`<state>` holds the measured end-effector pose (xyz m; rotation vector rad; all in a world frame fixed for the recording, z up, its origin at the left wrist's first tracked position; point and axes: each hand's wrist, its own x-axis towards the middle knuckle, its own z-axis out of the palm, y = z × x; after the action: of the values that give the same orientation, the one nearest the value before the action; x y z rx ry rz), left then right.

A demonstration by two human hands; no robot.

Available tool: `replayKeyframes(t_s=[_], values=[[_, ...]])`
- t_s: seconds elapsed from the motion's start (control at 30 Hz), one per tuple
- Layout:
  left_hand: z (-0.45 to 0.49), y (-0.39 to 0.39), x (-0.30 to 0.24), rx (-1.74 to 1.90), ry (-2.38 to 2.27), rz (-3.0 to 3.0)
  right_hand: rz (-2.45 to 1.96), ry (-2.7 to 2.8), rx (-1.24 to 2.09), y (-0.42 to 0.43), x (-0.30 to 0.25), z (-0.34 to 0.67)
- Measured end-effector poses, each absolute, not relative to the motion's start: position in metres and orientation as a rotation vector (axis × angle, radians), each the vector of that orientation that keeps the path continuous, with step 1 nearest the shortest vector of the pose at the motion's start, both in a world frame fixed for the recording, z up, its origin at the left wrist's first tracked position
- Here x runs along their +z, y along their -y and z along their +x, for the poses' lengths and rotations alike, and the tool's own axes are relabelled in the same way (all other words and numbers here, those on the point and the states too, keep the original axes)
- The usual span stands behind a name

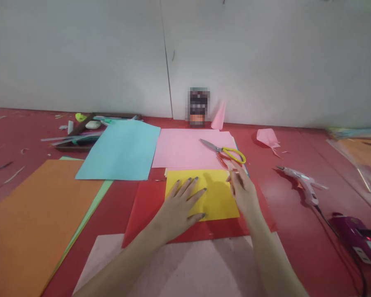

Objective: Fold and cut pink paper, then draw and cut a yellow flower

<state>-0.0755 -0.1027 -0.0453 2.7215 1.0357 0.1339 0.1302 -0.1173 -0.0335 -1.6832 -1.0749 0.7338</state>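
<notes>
Under your left hand [179,210] (grip spread flat; right hand [245,196] grip blurred, can't tell), yellow sheet [218,204] looks light, floppy: pinch a corner.

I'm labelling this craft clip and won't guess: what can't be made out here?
All in the head view.
Small box by the wall: pixelated, label unreadable.
Right hand: fingers blurred by motion, so whether it grips anything is unclear.
Yellow sheet: lower left part hidden under the left hand.
Paper stack at far right: blurred, cut off by the frame edge.
Purple device at lower right: cut off by the frame edge.
</notes>
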Motion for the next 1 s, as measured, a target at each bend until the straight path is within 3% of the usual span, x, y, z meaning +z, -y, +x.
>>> replayKeyframes(t_s=[0.13, 0.33, 0.63, 0.8, 1.0], values=[[-0.075, 0.102, -0.047, 0.153, -1.044, 2.726, -1.329, 0.924, 1.104, 0.119, -0.031, 0.117], [-0.074, 0.102, -0.046, 0.153, -1.040, 2.724, -1.017, 0.700, 1.329, 0.119, -0.035, 0.103], [-0.074, 0.101, -0.045, 0.286, -1.112, 2.664, -1.148, 0.678, 1.222, 0.113, -0.050, 0.101], [-0.075, 0.101, -0.031, 0.532, -1.200, 2.523, -1.178, 0.891, 1.358, 0.125, -0.038, 0.091], [-0.074, 0.108, -0.028, 0.464, -1.008, 2.616, -1.194, 1.011, 1.477, 0.132, -0.023, 0.083]])
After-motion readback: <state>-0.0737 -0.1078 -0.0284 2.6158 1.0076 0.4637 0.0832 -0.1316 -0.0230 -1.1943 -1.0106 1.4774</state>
